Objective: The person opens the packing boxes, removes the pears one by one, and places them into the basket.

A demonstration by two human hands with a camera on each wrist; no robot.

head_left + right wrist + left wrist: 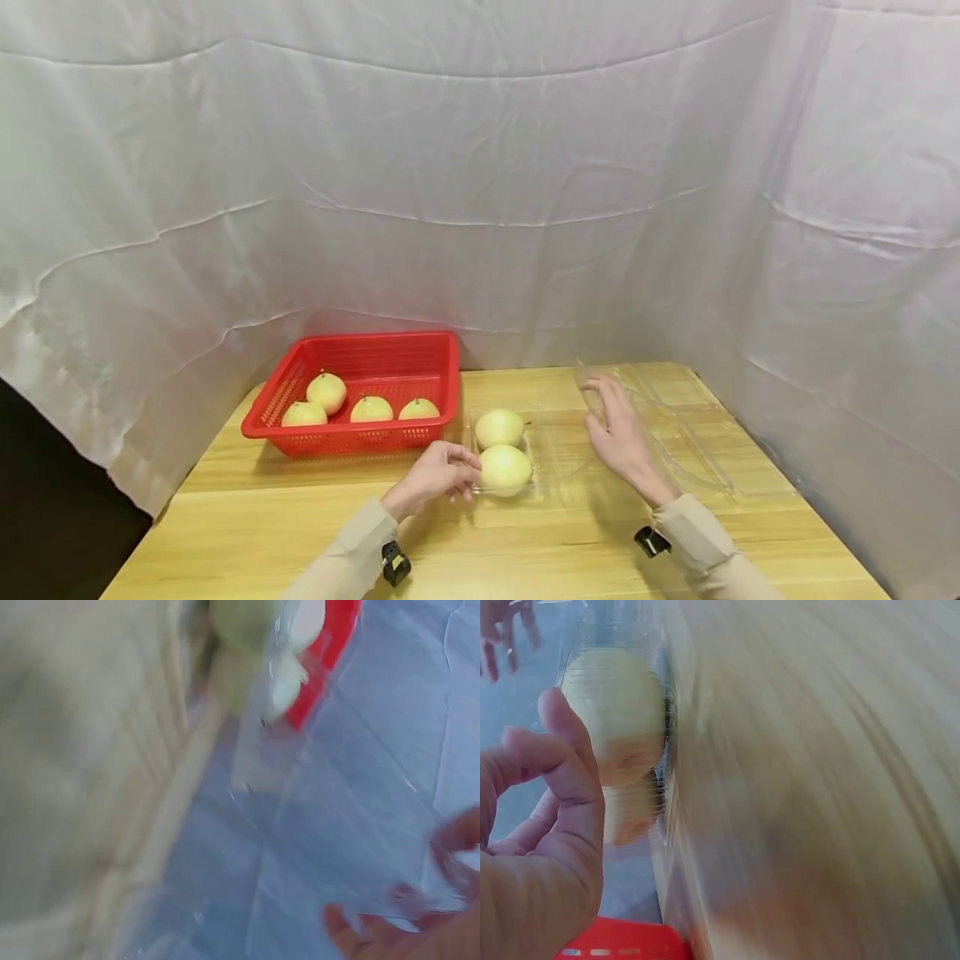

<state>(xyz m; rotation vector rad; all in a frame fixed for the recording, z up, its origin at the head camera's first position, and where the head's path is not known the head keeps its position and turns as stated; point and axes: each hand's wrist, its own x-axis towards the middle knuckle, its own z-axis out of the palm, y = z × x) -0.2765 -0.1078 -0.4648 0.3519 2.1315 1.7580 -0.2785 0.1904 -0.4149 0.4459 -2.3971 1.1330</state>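
Note:
Two pale yellow pears (504, 468) sit one behind the other in a clear plastic box (480, 417). My left hand (442, 473) is beside the front pear, at the box's left side. In the left wrist view its fingers (574, 772) are bent, with nothing visible between them and the thumb. To the right of the box, my right hand (618, 433) is at a thin clear plastic edge (581, 372), thumb and fingers spread apart. Clear plastic also crosses in front of the pears in the blurred right wrist view, with the right fingers (457, 832) loosely bent.
A red basket (450, 375) with several pears (326, 393) stands at the back left. More clear plastic containers (690, 425) lie at the right of the wooden table (525, 558). A pale grey curtain (480, 167) hangs behind and at the sides.

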